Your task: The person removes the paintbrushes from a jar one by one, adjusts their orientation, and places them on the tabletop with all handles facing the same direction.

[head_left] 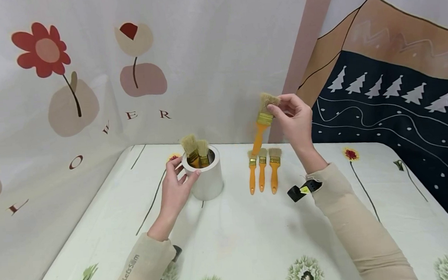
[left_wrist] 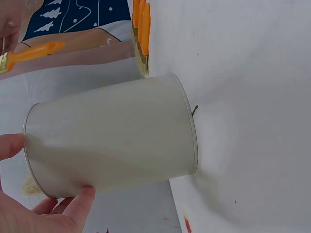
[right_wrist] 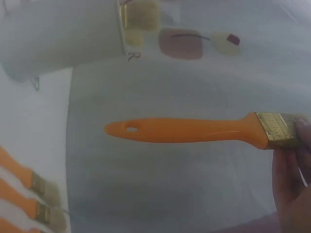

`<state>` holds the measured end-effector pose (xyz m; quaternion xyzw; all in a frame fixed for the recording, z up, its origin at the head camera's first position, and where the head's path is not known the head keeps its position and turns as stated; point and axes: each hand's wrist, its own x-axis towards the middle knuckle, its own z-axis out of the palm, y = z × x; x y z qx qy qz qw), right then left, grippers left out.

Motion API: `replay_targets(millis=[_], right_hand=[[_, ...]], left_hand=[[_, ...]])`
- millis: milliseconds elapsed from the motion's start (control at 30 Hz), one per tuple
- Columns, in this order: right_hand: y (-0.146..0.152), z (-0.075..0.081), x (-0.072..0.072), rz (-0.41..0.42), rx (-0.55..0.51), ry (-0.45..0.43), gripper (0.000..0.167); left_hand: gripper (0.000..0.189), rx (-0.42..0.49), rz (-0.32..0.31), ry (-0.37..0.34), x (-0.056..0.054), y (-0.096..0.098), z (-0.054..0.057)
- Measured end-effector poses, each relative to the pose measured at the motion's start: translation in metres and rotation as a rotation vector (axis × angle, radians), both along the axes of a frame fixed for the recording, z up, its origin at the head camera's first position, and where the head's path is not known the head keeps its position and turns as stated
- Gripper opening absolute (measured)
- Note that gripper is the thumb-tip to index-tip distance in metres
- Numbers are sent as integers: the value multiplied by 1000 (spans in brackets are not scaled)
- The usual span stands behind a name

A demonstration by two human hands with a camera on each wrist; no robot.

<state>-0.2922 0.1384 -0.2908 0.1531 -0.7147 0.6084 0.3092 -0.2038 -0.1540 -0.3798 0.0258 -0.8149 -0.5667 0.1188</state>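
Note:
My right hand (head_left: 295,117) pinches a paintbrush (head_left: 260,131) by its bristle end, holding it up with the orange handle pointing down. In the right wrist view the paintbrush (right_wrist: 194,130) shows a metal band and a hole near the handle's tip. My left hand (head_left: 174,191) grips the rim and side of a white round can (head_left: 207,184) on the table. Two paintbrushes (head_left: 189,147) stand in the can with their bristles up. From the left wrist view, fingers (left_wrist: 80,206) lie against the wall of the can (left_wrist: 112,136).
Right of the can, three orange-handled paintbrushes (head_left: 262,172) lie side by side, bristles away from me. The table (head_left: 230,230) has a pale flower-printed cloth. A printed curtain (head_left: 218,62) hangs behind, with a dark tree-patterned part (head_left: 385,102) on the right.

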Motion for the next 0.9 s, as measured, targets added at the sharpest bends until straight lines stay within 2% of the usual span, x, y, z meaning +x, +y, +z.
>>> replay_targets(millis=[233, 500, 900], right_hand=[[22, -17, -10, -42, 14, -74, 28], [46, -40, -22, -130, 55, -221, 30], [68, -77, -35, -204, 91, -405, 27]], left_hand=[[65, -1, -1, -4, 0, 0, 0], [65, 6, 0, -2, -1, 0, 0], [66, 4, 3, -13, 1, 1, 1]])
